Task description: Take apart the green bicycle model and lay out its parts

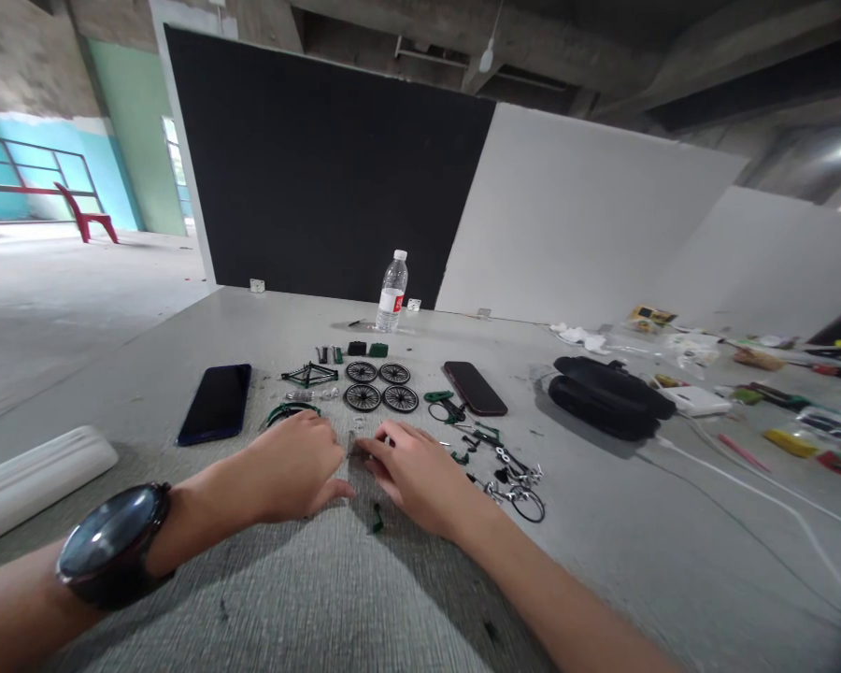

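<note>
My left hand point(301, 465) rests low over the mat, its thumb stretched out apart from bent fingers that are partly hidden. Opposite it, my right hand point(420, 475) has its fingers drawn together beside a small silvery piece point(351, 442); whether they grip it I cannot tell. Just past the left hand curves a green and black part point(291, 409), partly covered. Several black spoked toy wheels point(362, 397) lie beyond the hands, with a miniature bicycle frame point(310, 374) to their left. A small dark green part point(377, 517) lies nearer me, below the hands.
Small bicycle parts point(508, 467) are spread right of my right hand. Phones lie left point(216, 402) and right point(475, 388). A water bottle point(392, 294) stands at the back. Farther right are a black case point(606, 400) and white cables point(763, 486); a white bar point(42, 477) lies left.
</note>
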A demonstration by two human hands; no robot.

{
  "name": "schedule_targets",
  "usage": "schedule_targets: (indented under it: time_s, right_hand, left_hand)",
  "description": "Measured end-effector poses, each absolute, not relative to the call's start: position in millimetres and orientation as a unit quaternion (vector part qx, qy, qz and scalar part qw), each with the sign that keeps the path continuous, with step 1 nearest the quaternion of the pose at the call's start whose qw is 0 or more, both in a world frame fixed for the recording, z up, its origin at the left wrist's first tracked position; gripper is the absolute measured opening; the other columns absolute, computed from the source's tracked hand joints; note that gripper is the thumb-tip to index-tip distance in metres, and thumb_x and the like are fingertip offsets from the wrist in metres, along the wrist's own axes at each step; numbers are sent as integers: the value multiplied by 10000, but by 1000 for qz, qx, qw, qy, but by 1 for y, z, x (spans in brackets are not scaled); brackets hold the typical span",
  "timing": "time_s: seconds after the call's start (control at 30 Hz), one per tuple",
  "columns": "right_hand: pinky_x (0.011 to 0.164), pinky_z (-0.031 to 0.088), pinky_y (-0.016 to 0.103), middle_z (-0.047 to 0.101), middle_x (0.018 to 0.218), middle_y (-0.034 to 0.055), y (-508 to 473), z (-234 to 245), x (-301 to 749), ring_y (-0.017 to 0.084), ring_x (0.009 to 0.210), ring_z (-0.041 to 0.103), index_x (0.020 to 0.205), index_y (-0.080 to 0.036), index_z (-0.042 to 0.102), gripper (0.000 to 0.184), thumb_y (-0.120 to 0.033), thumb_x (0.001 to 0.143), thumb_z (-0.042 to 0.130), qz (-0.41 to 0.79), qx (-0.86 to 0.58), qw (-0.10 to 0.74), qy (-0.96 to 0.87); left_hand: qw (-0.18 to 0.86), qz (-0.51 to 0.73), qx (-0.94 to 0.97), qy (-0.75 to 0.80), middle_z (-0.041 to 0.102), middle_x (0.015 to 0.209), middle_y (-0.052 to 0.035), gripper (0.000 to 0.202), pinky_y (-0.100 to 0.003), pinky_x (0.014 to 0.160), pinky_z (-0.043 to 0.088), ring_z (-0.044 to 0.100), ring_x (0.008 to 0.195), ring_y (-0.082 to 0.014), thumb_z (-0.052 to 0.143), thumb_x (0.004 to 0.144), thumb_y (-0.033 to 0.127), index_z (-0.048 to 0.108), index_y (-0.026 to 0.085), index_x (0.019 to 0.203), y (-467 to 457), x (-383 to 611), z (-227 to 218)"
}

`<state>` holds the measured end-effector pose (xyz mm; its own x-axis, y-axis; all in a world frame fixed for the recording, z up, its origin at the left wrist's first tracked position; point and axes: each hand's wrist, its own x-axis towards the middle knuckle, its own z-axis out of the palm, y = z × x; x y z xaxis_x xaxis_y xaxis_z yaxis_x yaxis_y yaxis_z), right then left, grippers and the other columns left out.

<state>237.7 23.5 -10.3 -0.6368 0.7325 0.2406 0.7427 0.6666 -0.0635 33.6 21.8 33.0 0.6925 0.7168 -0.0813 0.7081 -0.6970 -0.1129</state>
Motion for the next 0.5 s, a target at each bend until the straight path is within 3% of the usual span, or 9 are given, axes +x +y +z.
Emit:
schedule_targets:
  time_s: [0.23,0.5]
  right_hand:
    - [772,474,350,624,1033,78,23,-11,237,219,923,580,1177,-229,650,238,-227,973,527,-28,-406,123,-905]
    - [796,478,362,624,1038,86,23,-12,237,229,939,577,1187,-225,652,250,-229,973,522,-25,-406,121,-906]
  left_hand:
    - [40,44,-924,-377,699,869,-132,380,-436,823,462,632,873,-295,610,932,463,728,106,875,23,31,29]
    - [56,40,-927,-368,695,845,-136,377,-447,805,459,627,897,-316,599,930,466,732,116,886,29,29,18]
